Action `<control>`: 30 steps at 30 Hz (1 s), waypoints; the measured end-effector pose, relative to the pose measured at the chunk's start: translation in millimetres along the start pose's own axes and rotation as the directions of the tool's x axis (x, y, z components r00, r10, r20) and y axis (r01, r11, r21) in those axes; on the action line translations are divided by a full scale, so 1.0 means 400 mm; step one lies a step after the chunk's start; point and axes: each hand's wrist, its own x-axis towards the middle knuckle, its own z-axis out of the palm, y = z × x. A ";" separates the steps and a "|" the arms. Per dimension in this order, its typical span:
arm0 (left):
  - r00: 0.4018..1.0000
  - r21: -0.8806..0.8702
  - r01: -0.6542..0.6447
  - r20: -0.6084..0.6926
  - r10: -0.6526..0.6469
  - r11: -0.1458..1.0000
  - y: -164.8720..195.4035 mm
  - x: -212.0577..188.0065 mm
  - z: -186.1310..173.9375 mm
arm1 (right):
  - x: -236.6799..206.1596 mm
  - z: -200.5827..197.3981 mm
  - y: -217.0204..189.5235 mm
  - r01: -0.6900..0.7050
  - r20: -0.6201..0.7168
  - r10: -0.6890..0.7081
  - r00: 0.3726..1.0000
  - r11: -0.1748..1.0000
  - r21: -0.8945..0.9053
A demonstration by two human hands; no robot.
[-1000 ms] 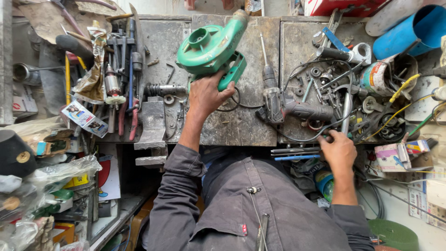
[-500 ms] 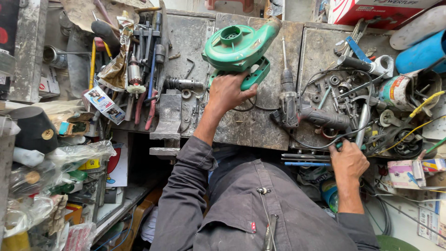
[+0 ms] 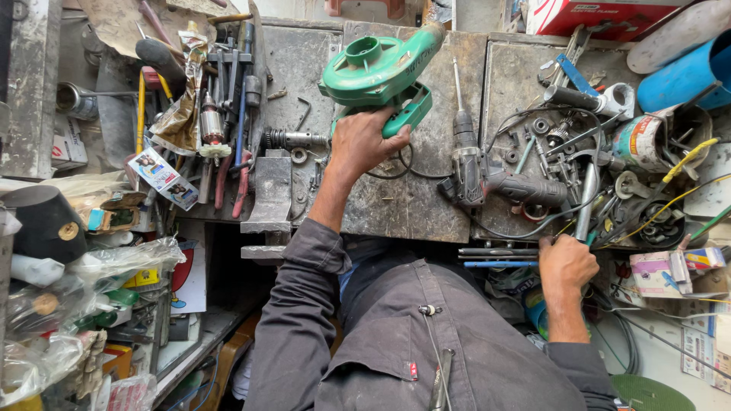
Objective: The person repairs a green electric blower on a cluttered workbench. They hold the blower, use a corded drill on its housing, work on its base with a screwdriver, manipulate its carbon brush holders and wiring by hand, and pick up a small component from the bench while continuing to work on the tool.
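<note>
**Green blower in hand at a crowded workbench**

A person in a grey work shirt (image 3: 426, 342) leans over a worn metal bench (image 3: 411, 205). Nearest the body, the right hand (image 3: 565, 262) rests at the bench's front edge, its fingers curled over the lip; whether they grasp the black cable (image 3: 533, 227) running just beyond them cannot be told. Thin rods, one of them blue (image 3: 495, 264), lie just to the inner side of those fingers, and a long metal bar (image 3: 586, 199) stands just past the knuckles.

Further out, the left hand (image 3: 364, 144) is clenched around the handle of a green electric blower (image 3: 381, 72), fingers wrapped under the grip, thumb toward the wrist side. The blower's round housing sits beyond the fingertips, its nozzle pointing away toward the back of the bench.

Between the two hands lies a dark power drill (image 3: 487, 179), bit pointing away. Outward of the left hand's knuckles stands a bench vise (image 3: 268, 198), with red-handled pliers (image 3: 242, 183) beyond it. Far past the right hand, a blue pipe (image 3: 681, 76) rests on the clutter.
</note>
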 end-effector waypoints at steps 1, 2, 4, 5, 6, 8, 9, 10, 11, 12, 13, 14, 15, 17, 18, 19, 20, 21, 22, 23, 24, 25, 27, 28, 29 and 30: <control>1.000 -0.003 -0.001 0.002 0.001 1.000 0.000 0.000 -0.001 | 0.001 0.001 -0.001 -0.010 -0.011 0.010 1.000 1.000 0.009; 1.000 -0.006 -0.003 0.003 0.003 1.000 0.000 0.000 -0.002 | 0.001 0.001 -0.003 -0.021 -0.022 0.021 1.000 1.000 0.019; 1.000 -0.014 -0.021 -0.012 0.021 1.000 0.001 -0.003 -0.002 | 0.001 0.002 -0.004 -0.042 -0.045 0.044 0.998 0.998 0.047; 0.999 -0.017 -0.040 -0.030 0.040 0.999 0.002 -0.005 -0.002 | 0.001 0.002 -0.005 -0.053 -0.057 0.056 0.997 0.997 0.063; 0.997 -0.020 -0.060 -0.049 0.059 0.998 0.002 -0.006 -0.001 | 0.001 0.002 -0.007 -0.065 -0.066 0.069 0.995 0.995 0.070; 0.998 -0.005 -0.052 -0.033 0.052 0.999 0.002 -0.008 0.000 | 0.003 0.001 -0.011 -0.092 -0.083 0.099 0.992 0.992 0.083; 0.998 0.001 -0.048 -0.027 0.048 0.999 0.003 -0.009 0.001 | 0.005 0.000 -0.012 -0.122 -0.074 0.131 0.989 0.985 0.122; 0.999 0.002 -0.048 -0.024 0.048 0.999 0.002 -0.008 0.002 | 0.008 -0.001 -0.012 -0.150 -0.065 0.162 0.985 0.975 0.163; 0.999 0.004 -0.046 -0.020 0.046 0.999 0.001 -0.009 0.001 | 0.009 -0.002 -0.011 -0.177 -0.052 0.191 0.980 0.963 0.202; 0.999 0.006 -0.042 -0.014 0.042 0.999 0.000 -0.010 0.001 | 0.010 -0.002 -0.007 -0.200 -0.033 0.214 0.976 0.949 0.245; 0.999 0.010 -0.041 -0.018 0.041 0.999 -0.002 -0.010 0.000 | 0.014 -0.003 -0.001 -0.222 -0.013 0.235 0.972 0.931 0.289; 0.999 0.014 -0.041 -0.019 0.042 0.999 -0.003 -0.011 -0.001 | 0.016 -0.002 0.006 -0.247 0.009 0.259 0.966 0.911 0.331; 0.999 0.014 -0.044 -0.018 0.044 0.999 -0.003 -0.011 -0.001 | 0.016 0.001 0.015 -0.261 0.079 0.252 0.964 0.861 0.436; 0.998 -0.001 -0.050 -0.034 0.050 0.999 -0.004 -0.013 0.000 | 0.022 0.006 0.033 -0.297 0.204 0.216 0.955 0.722 0.625; 0.998 -0.008 -0.054 -0.045 0.054 0.999 -0.004 -0.012 0.000 | 0.029 0.010 0.036 -0.392 0.330 0.215 0.919 0.565 0.726; 0.998 0.004 -0.047 -0.036 0.047 0.999 -0.005 -0.012 0.000 | 0.033 0.013 0.037 -0.485 0.449 0.186 0.874 0.388 0.784; 0.999 0.013 -0.041 -0.023 0.041 0.999 -0.005 -0.012 0.000 | 0.034 0.014 0.042 -0.571 0.556 0.134 0.821 0.198 0.796; 0.999 0.021 -0.036 -0.008 0.036 0.999 -0.003 -0.013 0.002 | 0.033 0.014 0.046 -0.587 0.582 0.078 0.810 0.082 0.806; 0.999 0.034 -0.043 -0.011 0.044 0.998 -0.002 -0.015 0.003 | 0.031 0.012 0.047 -0.598 0.599 0.019 0.801 -0.037 0.801; 0.998 0.049 -0.054 -0.017 0.055 0.997 -0.001 -0.015 0.003 | 0.029 0.012 0.050 -0.600 0.602 -0.040 0.797 -0.157 0.784; 0.997 0.066 -0.066 -0.028 0.068 0.996 0.000 -0.013 0.003 | 0.028 0.008 0.050 -0.611 0.608 -0.088 0.789 -0.213 0.762; 0.998 0.066 -0.063 -0.023 0.065 0.996 0.001 -0.013 0.003 | 0.025 0.004 0.046 -0.624 0.611 -0.139 0.779 -0.264 0.736; 0.999 0.065 -0.052 -0.004 0.053 0.996 0.003 -0.015 0.002 | 0.008 -0.005 0.042 -0.653 0.618 -0.219 0.755 -0.334 0.680; 0.997 0.059 -0.068 -0.024 0.070 0.996 0.004 -0.016 0.002 | 0.003 -0.008 0.038 -0.664 0.617 -0.250 0.746 -0.357 0.658; 0.995 0.051 -0.084 -0.045 0.086 0.995 0.006 -0.017 0.002 | -0.004 -0.009 0.035 -0.674 0.616 -0.280 0.737 -0.378 0.635; 0.993 0.045 -0.099 -0.065 0.102 0.994 0.007 -0.018 0.002 | -0.014 -0.008 0.032 -0.684 0.622 -0.291 0.727 -0.379 0.623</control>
